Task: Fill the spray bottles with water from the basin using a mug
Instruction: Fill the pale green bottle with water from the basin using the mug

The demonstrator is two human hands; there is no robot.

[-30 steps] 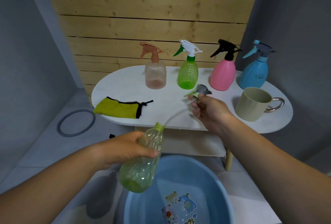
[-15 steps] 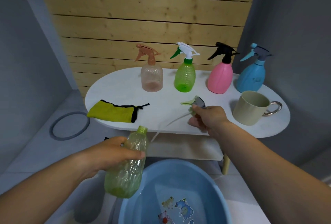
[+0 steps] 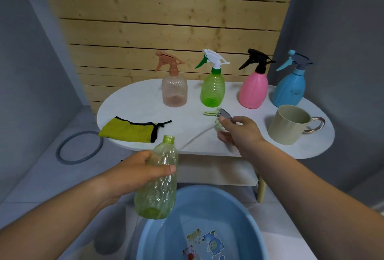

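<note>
Left hand (image 3: 133, 174) grips the uncapped green bottle (image 3: 160, 189) over the basin (image 3: 218, 203) rim; right hand (image 3: 243, 133), seemingly pinching the spray head (image 3: 220, 114), at the table (image 3: 135, 102) front edge. Best laid flat, clear of the mug (image 3: 291, 124)

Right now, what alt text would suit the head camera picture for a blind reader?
A left hand holds an open green bottle by a blue basin, while the right hand holds its sprayer on a white table with four spray bottles and a mug.

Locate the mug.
In the head view, the mug stands at the table's right end, just in front of the blue bottle, right of the right hand.
</note>
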